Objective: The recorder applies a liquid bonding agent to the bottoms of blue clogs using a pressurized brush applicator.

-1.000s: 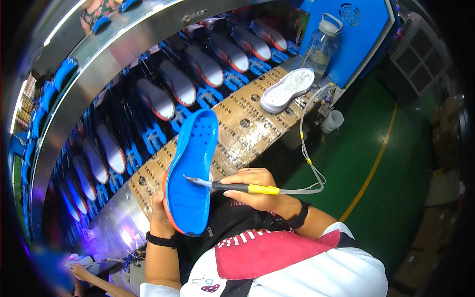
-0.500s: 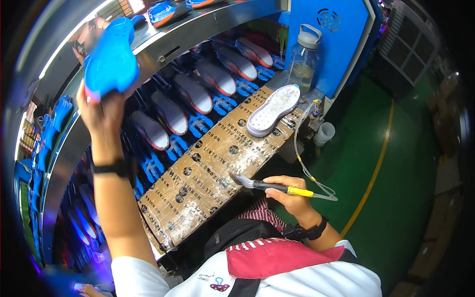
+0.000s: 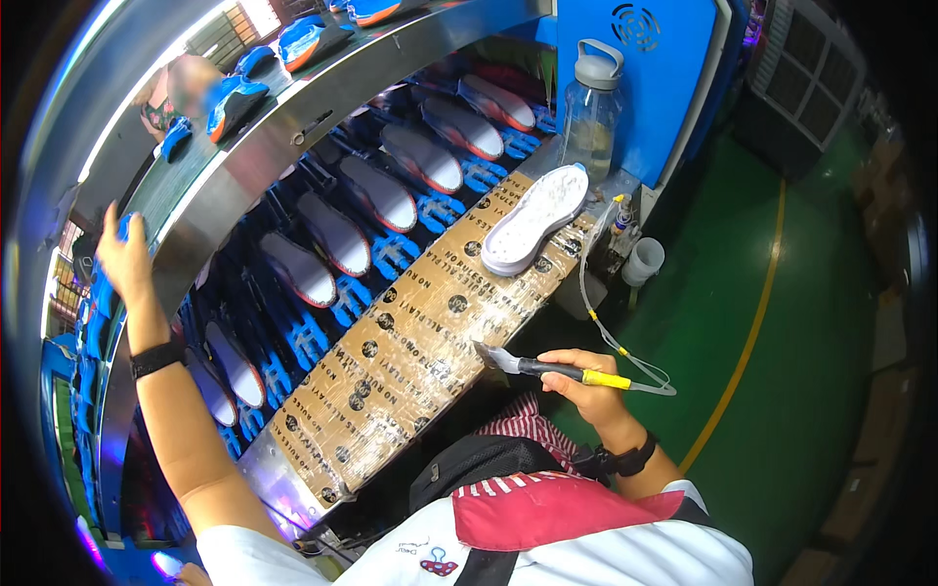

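Note:
My left hand [image 3: 125, 256] reaches to the far left edge of the conveyor. Its fingers are spread beside a blue piece in the row of blue shoe parts [image 3: 101, 293]; I cannot make out a firm grip on it. My right hand [image 3: 593, 398] is closed round a brush [image 3: 555, 369] with a black and yellow handle and a thin clear tube at its end. The bristles hover over the near edge of the cardboard-covered bench [image 3: 391, 391]. Farther back on that bench lies a white shoe sole [image 3: 535, 220], its hollow side up.
Several dark shoe uppers on lasts [image 3: 379, 190] hang in a row behind the bench. Blue and orange shoes [image 3: 234, 105] ride on the conveyor [image 3: 195, 186] above. A water bottle [image 3: 591, 117] and a white cup [image 3: 643, 262] stand at the right. Another person is beyond the conveyor.
My left hand held a blue sole up over the conveyor; it has swung left and down to the row of blue parts. The brush has shifted slightly right.

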Motion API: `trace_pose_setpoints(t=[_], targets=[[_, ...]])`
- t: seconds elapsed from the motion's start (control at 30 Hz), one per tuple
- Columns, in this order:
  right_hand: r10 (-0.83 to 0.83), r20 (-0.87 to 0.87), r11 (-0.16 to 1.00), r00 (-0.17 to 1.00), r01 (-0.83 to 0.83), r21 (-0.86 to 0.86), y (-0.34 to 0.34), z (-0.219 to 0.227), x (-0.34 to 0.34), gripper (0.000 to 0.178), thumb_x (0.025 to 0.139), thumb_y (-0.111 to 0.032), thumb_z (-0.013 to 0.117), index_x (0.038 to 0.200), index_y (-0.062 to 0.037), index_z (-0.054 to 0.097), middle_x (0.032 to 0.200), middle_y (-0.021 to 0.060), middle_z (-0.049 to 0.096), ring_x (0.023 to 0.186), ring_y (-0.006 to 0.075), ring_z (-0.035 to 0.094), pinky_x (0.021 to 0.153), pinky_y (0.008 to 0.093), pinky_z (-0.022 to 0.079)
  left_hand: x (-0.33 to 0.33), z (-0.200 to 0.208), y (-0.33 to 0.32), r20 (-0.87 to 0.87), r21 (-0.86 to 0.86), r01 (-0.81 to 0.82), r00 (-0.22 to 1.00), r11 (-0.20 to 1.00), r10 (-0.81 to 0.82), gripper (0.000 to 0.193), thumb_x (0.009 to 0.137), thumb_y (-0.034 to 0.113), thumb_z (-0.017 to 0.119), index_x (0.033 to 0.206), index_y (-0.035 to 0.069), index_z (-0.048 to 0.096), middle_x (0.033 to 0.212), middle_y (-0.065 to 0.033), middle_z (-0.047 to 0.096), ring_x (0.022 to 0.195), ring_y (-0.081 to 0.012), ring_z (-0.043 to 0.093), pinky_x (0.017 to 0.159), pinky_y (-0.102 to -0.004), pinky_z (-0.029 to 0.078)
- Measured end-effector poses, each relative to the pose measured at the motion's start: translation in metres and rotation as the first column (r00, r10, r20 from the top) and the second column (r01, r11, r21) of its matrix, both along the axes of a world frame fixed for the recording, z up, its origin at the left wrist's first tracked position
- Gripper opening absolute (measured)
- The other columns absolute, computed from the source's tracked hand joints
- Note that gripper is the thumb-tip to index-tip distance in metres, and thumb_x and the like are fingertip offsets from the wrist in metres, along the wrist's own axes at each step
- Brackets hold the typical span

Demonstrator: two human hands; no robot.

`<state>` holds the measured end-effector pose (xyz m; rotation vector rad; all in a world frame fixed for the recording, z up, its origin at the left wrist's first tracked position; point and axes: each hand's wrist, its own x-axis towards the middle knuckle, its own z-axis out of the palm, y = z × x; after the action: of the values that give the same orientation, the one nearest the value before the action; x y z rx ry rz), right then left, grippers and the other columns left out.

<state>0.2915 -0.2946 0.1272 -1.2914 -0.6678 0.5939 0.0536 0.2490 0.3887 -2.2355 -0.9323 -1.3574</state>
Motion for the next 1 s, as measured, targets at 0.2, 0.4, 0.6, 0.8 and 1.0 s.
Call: trace_pose_setpoints(t=[0.2,0.4,0.6,0.8,1.0], targets=[[0.054,-0.072,0.998,0.996,-0.053,0.016,0.003,0.000,-0.008,0.024,0.083,-0.004,0.069,0.106,0.0035,0.067,0.083,0.0084,0.070,0.073,0.0100,0.065,0.068,0.0220,0.052,-0.118,-0.001,0.068,-0.248,-0.405,-0.365,0.926,0.838,0.283,0.056,0.088,0.033,0.061,0.135,0.007,0.049,0.102,-0.0204,0.066,0.097,-0.0300,0.063,0.089,-0.0368,0.046],[0.090,-0.060,0.995,0.994,-0.088,0.040,0.005,0.000,-0.018,0.024,0.084,-0.006,0.069,0.106,0.0027,0.067,0.082,0.0076,0.070,0.073,0.0090,0.065,0.068,0.0222,0.052,-0.126,-0.002,0.051,-0.265,-0.032,-0.071,0.963,0.997,0.060,0.027,0.098,0.013,0.047,0.120,0.000,0.055,0.118,-0.0159,0.058,0.112,-0.0240,0.053,0.098,-0.0345,0.039],[0.104,-0.051,0.995,0.993,-0.104,0.011,0.006,0.007,-0.023,0.024,0.084,-0.007,0.069,0.106,0.0026,0.067,0.083,0.0078,0.070,0.072,0.0092,0.065,0.067,0.0224,0.052,-0.070,-0.028,-0.007,0.412,-0.106,0.353,0.866,0.930,-0.282,0.038,0.102,0.023,0.043,0.127,-0.005,0.051,0.124,-0.0141,0.057,0.116,-0.0235,0.051,0.104,-0.0339,0.034],[0.150,-0.047,0.989,0.988,-0.149,0.020,0.013,0.012,-0.036,0.023,0.084,-0.007,0.068,0.105,0.0025,0.067,0.082,0.0074,0.070,0.072,0.0088,0.064,0.067,0.0222,0.052,-0.081,-0.021,-0.002,0.367,-0.111,0.290,0.901,0.951,-0.232,0.030,0.097,0.018,0.049,0.108,-0.004,0.066,0.108,-0.0117,0.066,0.106,-0.0206,0.059,0.098,-0.0301,0.040],[0.163,-0.050,0.986,0.985,-0.164,-0.014,0.017,0.015,-0.042,0.024,0.083,-0.004,0.069,0.104,0.0052,0.067,0.083,0.0093,0.069,0.073,0.0114,0.064,0.068,0.0226,0.052,-0.095,-0.054,-0.073,0.957,0.274,0.667,-0.120,0.692,-0.263,0.038,0.087,0.024,0.047,0.108,-0.003,0.063,0.101,-0.0156,0.066,0.086,-0.0324,0.064,0.079,-0.0486,0.052]])
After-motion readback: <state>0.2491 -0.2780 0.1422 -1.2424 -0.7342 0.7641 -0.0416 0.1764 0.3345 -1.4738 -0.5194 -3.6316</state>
